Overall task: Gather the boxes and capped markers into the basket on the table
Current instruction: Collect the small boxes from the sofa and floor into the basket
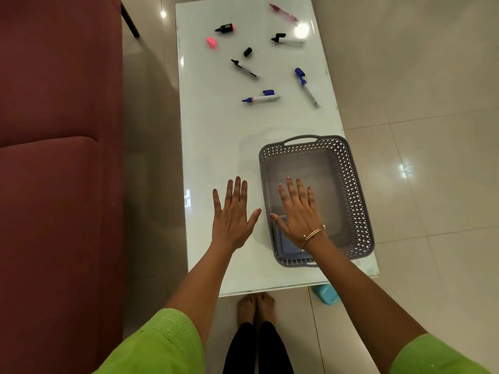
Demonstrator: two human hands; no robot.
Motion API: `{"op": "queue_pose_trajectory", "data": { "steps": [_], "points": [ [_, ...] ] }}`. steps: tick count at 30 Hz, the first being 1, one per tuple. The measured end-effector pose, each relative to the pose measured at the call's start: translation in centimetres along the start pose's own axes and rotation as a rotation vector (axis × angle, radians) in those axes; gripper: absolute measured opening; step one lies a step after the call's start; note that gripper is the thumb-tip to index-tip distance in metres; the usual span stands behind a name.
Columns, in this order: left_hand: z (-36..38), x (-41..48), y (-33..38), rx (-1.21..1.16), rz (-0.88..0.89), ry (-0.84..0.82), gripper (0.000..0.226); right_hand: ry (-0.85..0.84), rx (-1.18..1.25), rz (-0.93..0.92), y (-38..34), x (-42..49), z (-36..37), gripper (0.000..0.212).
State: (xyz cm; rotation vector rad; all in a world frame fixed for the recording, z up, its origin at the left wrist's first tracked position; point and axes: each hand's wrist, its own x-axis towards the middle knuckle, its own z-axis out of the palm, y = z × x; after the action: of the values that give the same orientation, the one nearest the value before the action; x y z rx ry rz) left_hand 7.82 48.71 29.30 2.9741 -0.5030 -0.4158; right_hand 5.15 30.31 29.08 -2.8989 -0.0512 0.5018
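Observation:
A grey perforated basket (351, 168) stands on the near right of the white table (213, 136). A blue-grey box (287, 245) lies flat in its near left corner, partly under my right hand (297, 211), which hovers open and flat over the basket. My left hand (232, 214) is spread open over the bare table, left of the basket. Farther off lie uncapped markers with loose caps: two blue ones (260, 98) (307, 87), two black ones (245, 68) (289, 40), a loose black cap (247, 51), a pink marker (225, 28) with its pink cap (212, 42), and a pink pen (283, 13).
A dark red sofa (59, 171) runs along the left of the table. A tiled floor surrounds the table, with a teal object (325, 292) under its near right corner. My bare feet (255, 306) stand at the near edge.

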Motion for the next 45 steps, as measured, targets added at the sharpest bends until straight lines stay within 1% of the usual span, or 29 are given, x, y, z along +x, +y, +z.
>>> {"op": "queue_pose_trajectory", "data": {
  "steps": [7,11,14,21,25,27,28,30,31,34,36,40,45],
  "points": [
    [-2.0,0.4,-2.2,-0.005,-0.040,0.013,0.075,0.014,-0.020,-0.051,-2.5,2.1,-2.1,0.084],
    [-4.1,2.0,-5.6,-0.021,-0.092,0.034,0.074,0.044,0.012,-0.078,-5.0,5.1,-4.4,0.082],
    [-6.1,4.1,-9.8,-0.005,-0.138,0.058,0.076,0.051,0.038,-0.114,-8.4,8.7,-6.1,0.083],
    [-11.6,9.4,-23.7,-0.037,-0.207,0.114,0.077,0.100,0.045,-0.181,-20.2,19.5,-9.3,0.081],
    [-14.2,11.5,-33.5,-0.031,-0.217,0.089,0.077,0.116,0.061,-0.169,-28.6,25.9,-10.7,0.087],
    [-15.7,12.5,-38.5,-0.017,-0.231,0.089,0.079,0.134,0.071,-0.176,-32.8,29.1,-11.3,0.086],
    [-16.5,13.1,-40.9,-0.016,-0.245,0.095,0.078,0.136,0.078,-0.189,-34.8,30.8,-11.5,0.086],
    [-18.4,14.0,-48.2,-0.042,-0.348,0.120,0.073,0.074,0.047,-0.236,-41.7,35.7,-12.1,0.084],
    [-18.9,14.5,-49.4,-0.038,-0.357,0.143,0.072,0.079,0.039,-0.244,-42.7,36.8,-12.4,0.083],
    [-19.7,15.2,-50.9,-0.039,-0.344,0.127,0.070,0.121,0.015,-0.284,-44.2,38.6,-13.0,0.082],
    [-20.5,16.2,-54.2,-0.049,-0.392,0.145,0.071,0.116,0.000,-0.352,-47.3,41.6,-13.4,0.081],
    [-22.6,19.2,-61.9,-0.069,-0.505,0.187,0.072,0.071,-0.021,-0.452,-54.5,50.4,-14.5,0.080],
    [-22.4,21.7,-70.5,-0.077,-0.663,0.184,0.073,0.015,-0.055,-0.557,-62.1,59.8,-13.8,0.085]
  ]
}}
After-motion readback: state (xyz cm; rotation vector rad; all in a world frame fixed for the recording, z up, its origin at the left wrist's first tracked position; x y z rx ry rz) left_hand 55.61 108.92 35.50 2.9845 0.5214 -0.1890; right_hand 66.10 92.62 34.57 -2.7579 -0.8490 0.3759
